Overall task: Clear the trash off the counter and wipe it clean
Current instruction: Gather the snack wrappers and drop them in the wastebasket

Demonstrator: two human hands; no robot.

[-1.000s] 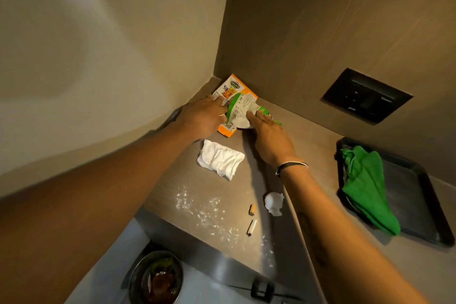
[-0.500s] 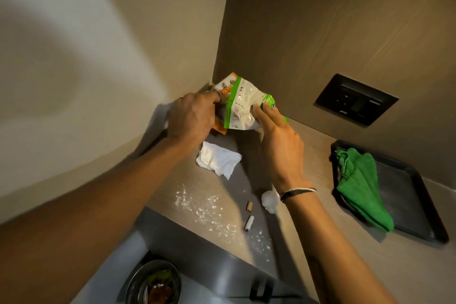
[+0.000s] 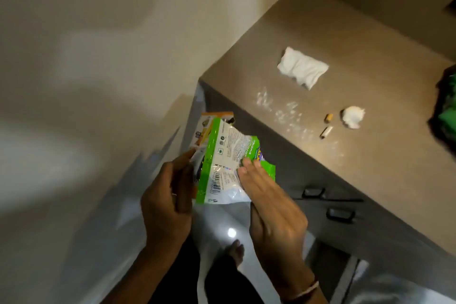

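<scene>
while left hand [image 3: 167,202] pinches orange packet [image 3: 206,128] and right hand [image 3: 269,205] grips green wrapper [image 3: 229,168], both held off bench [image 3: 370,155]; napkin [image 3: 302,68], tissue ball [image 3: 352,117], two butts [image 3: 327,126], white powder [image 3: 283,111] lie on bench.

two wrappers [image 3: 229,155], two butts [image 3: 328,118], perhaps two tissues [image 3: 302,66]

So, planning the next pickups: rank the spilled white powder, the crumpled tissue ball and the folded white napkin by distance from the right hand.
1. Spilled white powder, near the counter's front edge, closest to the right hand.
2. Crumpled tissue ball, further right.
3. Folded white napkin, farther back.
</scene>
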